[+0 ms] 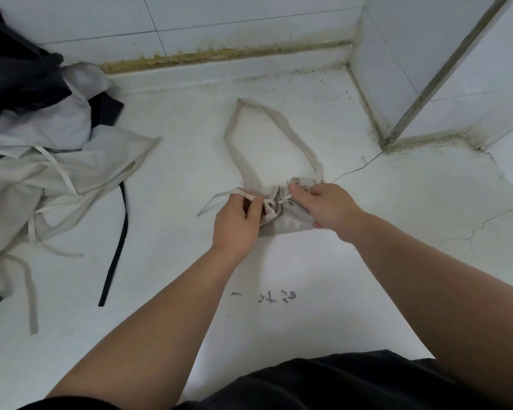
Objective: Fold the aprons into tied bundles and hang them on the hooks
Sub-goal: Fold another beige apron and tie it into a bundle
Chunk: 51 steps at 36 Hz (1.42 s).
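Apron bundle (288, 214), pale beige, lies mid-scene on a white surface (190, 143) (bench or floor, can't tell), w/ its neck loop (251, 173) spread out on the far side. Left hand (237, 223) pinches the tie strap (219, 199) right at the knot, tail trailing off left. Right hand (323, 207) is curled round the bundle's right end, one fingertip by the knot. Judging by this, the knot is only half cinched. Risks: an uneven pull could slip the strap out and the roll would spring open, and a loose knot prob. won't survive hanging. The strap could also snag the loop. Around it: far left a dark garment (18, 75) atop a heap of more pale aprons (42, 173), not yet folded, and a dark strap (119, 241) running toward the near side. Scribbled marks (267, 297) sit near-centre, and a tiled pillar (427, 54) stands far right. Nothing blocks the hands. No hooks in view.
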{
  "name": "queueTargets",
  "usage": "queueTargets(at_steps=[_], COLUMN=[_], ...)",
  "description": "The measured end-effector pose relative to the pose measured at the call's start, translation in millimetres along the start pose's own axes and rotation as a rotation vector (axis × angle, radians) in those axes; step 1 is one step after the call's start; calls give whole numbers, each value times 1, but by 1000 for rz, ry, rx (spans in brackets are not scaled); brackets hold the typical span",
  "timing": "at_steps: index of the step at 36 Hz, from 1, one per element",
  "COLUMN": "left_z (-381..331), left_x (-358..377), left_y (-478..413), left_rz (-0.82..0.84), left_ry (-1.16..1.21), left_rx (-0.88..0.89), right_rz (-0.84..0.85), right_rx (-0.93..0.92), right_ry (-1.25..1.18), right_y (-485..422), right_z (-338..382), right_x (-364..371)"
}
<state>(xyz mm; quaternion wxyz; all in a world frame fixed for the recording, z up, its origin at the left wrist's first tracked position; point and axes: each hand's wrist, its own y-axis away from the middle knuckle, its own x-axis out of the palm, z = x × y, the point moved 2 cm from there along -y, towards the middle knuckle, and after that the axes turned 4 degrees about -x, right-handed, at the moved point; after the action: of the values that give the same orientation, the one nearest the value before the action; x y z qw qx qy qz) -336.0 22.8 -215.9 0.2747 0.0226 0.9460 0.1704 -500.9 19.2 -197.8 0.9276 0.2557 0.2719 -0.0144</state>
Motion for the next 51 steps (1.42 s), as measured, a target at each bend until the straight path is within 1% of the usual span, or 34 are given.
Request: queueTargets(at_steps=[3, 6, 10, 13, 16, 18, 23, 26, 28, 33, 36, 38, 42, 46, 49, 51], left_z=[-3, -6, -9, -9, -9, -9, -11, -12, -13, -12, -9, -9, -8, -10, -9, -9], left_x=[2, 3, 8, 11, 11, 13, 16, 20, 22, 7, 1, 3, 7, 12, 13, 14], left_y=[0, 1, 4, 4, 2, 2, -2, -6, -9, -15, -13, -11, -6, 0, -3, -5], left_rz=[3, 7, 54, 73, 63, 72, 82, 69, 55, -24, -15, -27, -47, 3, -7, -33], left_ry=[-9, -20, -29, -63, -65, -55, -75, -105, -57, 168, 162, 127, 61, -15, -30, -16], left_rx=[-13, -26, 13, 32, 25, 19, -20, -58, -102, -191, -220, -214, -157, -90, -97, -115], right_rz=[3, 53, 122, 113, 51, 8, 33, 36, 18, 23, 26, -13, -66, -26, -2, 6], right_rx=[-4, 33, 88, 145, 166, 131, 28, -8, -14, -57, -88, -117, -193, -232, -274, -285], right_ry=[28, -38, -26, -94, -110, -53, 110, 86, 50, 36, 135, 201, 198, 220, 310, 317], right_y=[-2, -1, -5, -11, -16, -20, -20, -18, -18, -15, -15, -15, -12, -13, -14, -14], right_z=[-2, 4, 8, 7, 6, 5, 3, -1, -4, -10, -14, -16, -22, -22, -20, -20], right_x=[2, 2, 4, 6, 10, 13, 14, 11, 9, 8, 8, 7, 8, 7, 7, 6])
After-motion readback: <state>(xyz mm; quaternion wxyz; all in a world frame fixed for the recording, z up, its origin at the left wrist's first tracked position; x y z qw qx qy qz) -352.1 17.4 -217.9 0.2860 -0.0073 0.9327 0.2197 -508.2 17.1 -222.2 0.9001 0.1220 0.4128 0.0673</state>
